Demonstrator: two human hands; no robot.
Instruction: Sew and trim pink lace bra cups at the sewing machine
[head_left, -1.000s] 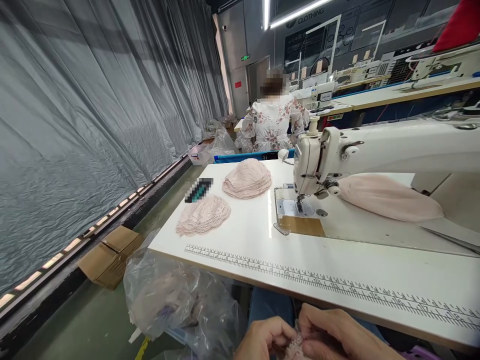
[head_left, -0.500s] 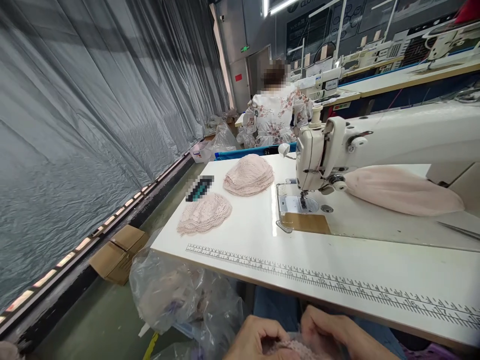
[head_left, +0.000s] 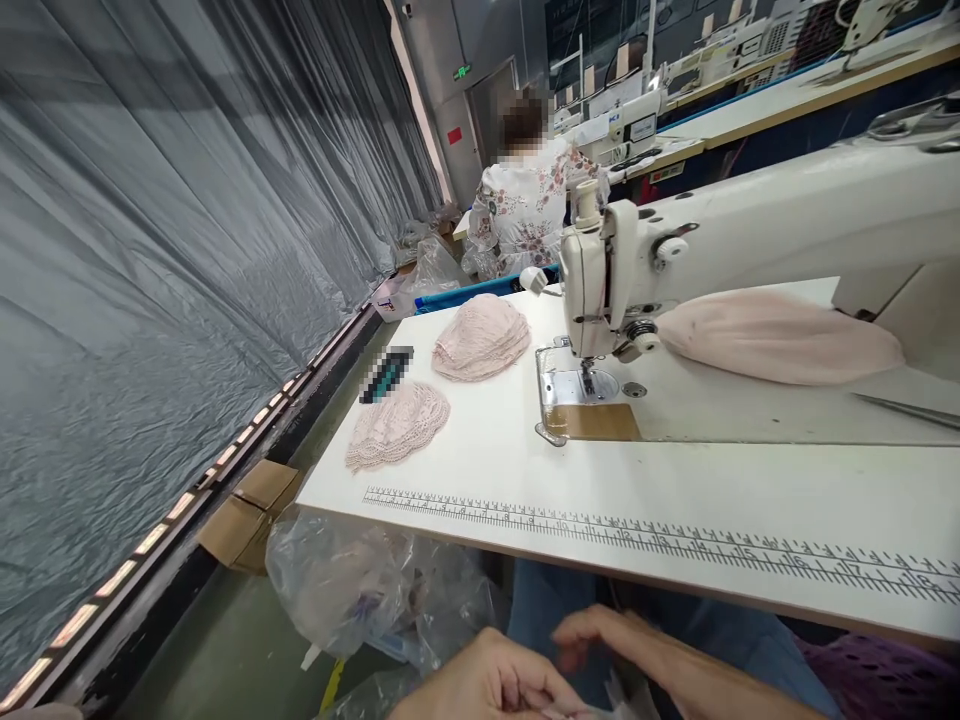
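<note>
At the bottom edge, below the table front, my left hand [head_left: 506,685] is closed on a piece of pale pink lace fabric, of which only a sliver shows beneath the fingers. My right hand [head_left: 611,640] is just to the right, its fingers stretched toward the left, loosely apart and slightly blurred, with nothing seen in them. A thin translucent material [head_left: 634,695] lies beneath the right wrist; its kind is unclear. On the white table [head_left: 480,475] rest a stack of pink lace cups [head_left: 480,340] and a smaller scalloped lace pile [head_left: 397,428].
A white sewing machine [head_left: 592,270] stands on the right, with pink fabric [head_left: 780,338] behind its needle and a pointed metal tool [head_left: 907,410] nearby. Clear plastic bags [head_left: 337,590] and a cardboard box [head_left: 247,515] lie at left below. Another person [head_left: 529,205] sits ahead.
My right hand has come off the lace and its fingers have straightened. The left hand has shifted slightly left and down, still holding the lace. The view has tilted a little.
</note>
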